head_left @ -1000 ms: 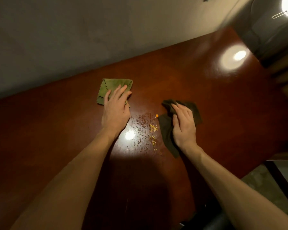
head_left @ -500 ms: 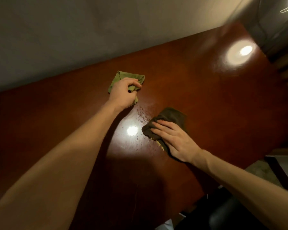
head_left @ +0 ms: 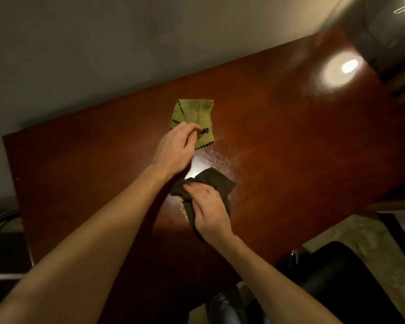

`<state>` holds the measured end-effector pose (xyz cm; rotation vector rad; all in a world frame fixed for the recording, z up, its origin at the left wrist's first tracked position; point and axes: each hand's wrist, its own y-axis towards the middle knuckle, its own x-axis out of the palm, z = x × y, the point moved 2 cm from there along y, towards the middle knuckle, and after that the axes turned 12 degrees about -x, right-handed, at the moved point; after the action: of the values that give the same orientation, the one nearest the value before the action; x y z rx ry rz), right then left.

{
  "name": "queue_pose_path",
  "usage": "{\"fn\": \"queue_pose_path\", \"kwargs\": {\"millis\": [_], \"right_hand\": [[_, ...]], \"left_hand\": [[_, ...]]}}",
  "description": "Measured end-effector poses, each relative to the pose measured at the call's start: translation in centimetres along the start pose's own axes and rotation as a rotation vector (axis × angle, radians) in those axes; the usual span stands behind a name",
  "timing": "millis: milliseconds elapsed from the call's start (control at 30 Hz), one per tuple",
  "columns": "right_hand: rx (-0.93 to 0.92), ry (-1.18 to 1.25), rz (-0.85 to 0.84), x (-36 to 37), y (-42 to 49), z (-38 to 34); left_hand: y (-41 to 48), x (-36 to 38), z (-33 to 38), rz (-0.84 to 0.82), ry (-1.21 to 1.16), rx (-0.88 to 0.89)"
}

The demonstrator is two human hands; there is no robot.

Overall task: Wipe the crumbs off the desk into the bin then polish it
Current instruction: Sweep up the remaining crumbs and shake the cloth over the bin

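The dark red wooden desk (head_left: 80, 171) runs aslant against a plain wall. The person's left hand (head_left: 173, 146) reaches out over its middle, with the fingers curled in and the thumb closing on them. They pinch the near zigzag edge of a folded green cloth (head_left: 194, 115), which otherwise lies flat on the wood toward the wall. Just right of that hand a patch of fine dark specks (head_left: 213, 157) lies on the shiny surface, beside a bright glare. Nearer the front edge, a small heap of yellow crumbs (head_left: 182, 209) sits against the left side of a bunched dark cloth (head_left: 213, 183). The right hand (head_left: 208, 211) lies on top of this cloth, palm down, its fingers laid along the cloth and only slightly bent. It presses the cloth to the desk rather than gripping it. Far right, a lamp's round reflection (head_left: 341, 69) glows on the wood, and a black chair (head_left: 337, 281) stands below the desk's edge.
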<state>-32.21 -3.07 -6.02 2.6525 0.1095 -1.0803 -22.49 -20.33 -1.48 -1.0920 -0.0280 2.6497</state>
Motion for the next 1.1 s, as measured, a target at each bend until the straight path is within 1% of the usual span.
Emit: {"fn": "queue_pose_path", "kwargs": {"millis": [67,133,167,233,333,400,433,500,567,667,700,767,800,833,900,933,1000,1067,1100], "right_hand": [[0.242,0.199,0.148,0.0,0.3,-0.4],[0.443,0.278,0.237,-0.2,1.0,-0.7],[0.497,0.279,0.261,-0.3,1.4,-0.8],[0.537,0.274,0.286,-0.8,2.2,-1.2],[0.479,0.322,0.271,-1.8,3.4,-1.9],[0.458,0.356,0.233,-2.4,3.7,-2.3],[0.463,0.36,0.207,-2.7,3.8,-2.5],[0.475,0.345,0.127,-3.4,3.9,-2.9],[0.431,0.291,0.035,-4.1,4.0,-3.1],[0.401,0.234,-0.09,-5.6,3.8,-2.7],[0.382,0.173,-0.164,-6.2,3.8,-2.3],[0.259,-0.022,-0.318,-7.5,3.7,-1.3],[0.209,-0.099,-0.367,-8.1,3.6,-0.9],[0.192,-0.136,-0.388,-8.9,3.5,-0.7],[0.225,-0.12,-0.386,-10.4,3.1,-0.5],[0.258,-0.111,-0.385,-11.1,2.9,-0.4],[0.301,-0.135,-0.378,-12.6,2.4,0.0],[0.334,-0.158,-0.357,-14.1,1.7,0.8],[0.351,-0.161,-0.347,-14.8,1.3,1.3]], "left_hand": [[-1.3,-0.6,-1.4,-0.015,0.028,-0.048],[-2.6,-0.9,-2.8,-0.058,-0.02,-0.137],[-3.2,-1.0,-3.4,-0.087,-0.078,-0.194],[-4.6,-1.0,-4.2,-0.168,-0.213,-0.321],[-6.1,-1.1,-4.3,-0.33,-0.356,-0.488],[-6.7,-1.2,-3.5,-0.421,-0.458,-0.549],[-6.8,-1.3,-3.0,-0.44,-0.486,-0.557],[-7.0,-1.6,-1.9,-0.411,-0.452,-0.558],[-7.0,-1.7,-1.5,-0.365,-0.394,-0.559],[-7.0,-2.0,-1.1,-0.336,-0.339,-0.509],[-7.0,-2.2,-0.9,-0.327,-0.327,-0.483],[-7.2,-2.7,-0.2,-0.318,-0.3,-0.409],[-7.5,-2.9,0.4,-0.322,-0.261,-0.353],[-7.7,-3.0,1.0,-0.329,-0.204,-0.287],[-8.0,-2.4,2.1,-0.361,-0.123,-0.187],[-8.1,-2.0,2.7,-0.402,-0.104,-0.179],[-8.0,-1.1,3.7,-0.547,-0.047,-0.22],[-7.7,0.2,4.5,-0.66,0.11,-0.185],[-7.4,1.0,5.0,-0.676,0.173,-0.155]]}}
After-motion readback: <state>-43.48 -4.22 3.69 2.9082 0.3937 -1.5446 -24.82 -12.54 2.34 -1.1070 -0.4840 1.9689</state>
